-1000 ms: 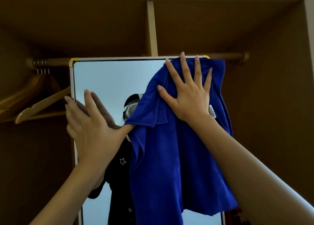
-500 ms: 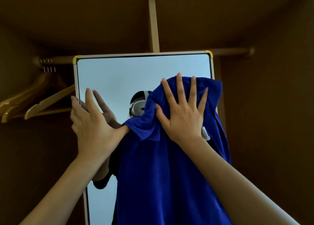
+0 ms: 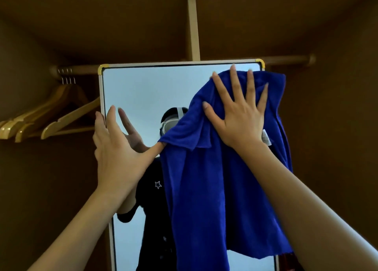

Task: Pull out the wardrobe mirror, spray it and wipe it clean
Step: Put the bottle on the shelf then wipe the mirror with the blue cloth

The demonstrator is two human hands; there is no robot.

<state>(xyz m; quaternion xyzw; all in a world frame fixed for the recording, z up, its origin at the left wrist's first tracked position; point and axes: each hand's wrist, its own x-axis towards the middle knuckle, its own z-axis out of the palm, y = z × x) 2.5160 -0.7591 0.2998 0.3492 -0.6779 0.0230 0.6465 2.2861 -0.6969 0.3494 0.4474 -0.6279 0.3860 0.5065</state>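
Note:
The tall wardrobe mirror stands in front of me, with a pale frame and gold corner caps. My right hand lies flat with spread fingers on a large blue cloth, pressing it against the glass near the upper right corner. The cloth hangs down over the mirror's right half. My left hand rests with straight fingers on the mirror's left edge, its thumb reaching under the cloth's left fold. The glass reflects a person in a dark top.
Behind the mirror is a brown wardrobe interior with a wooden rail. Several wooden hangers hang at the left. A pale vertical divider rises above the mirror's top edge.
My right hand has slid the blue cloth back up from the middle of the glass to the upper right corner. My left hand stays on the left edge.

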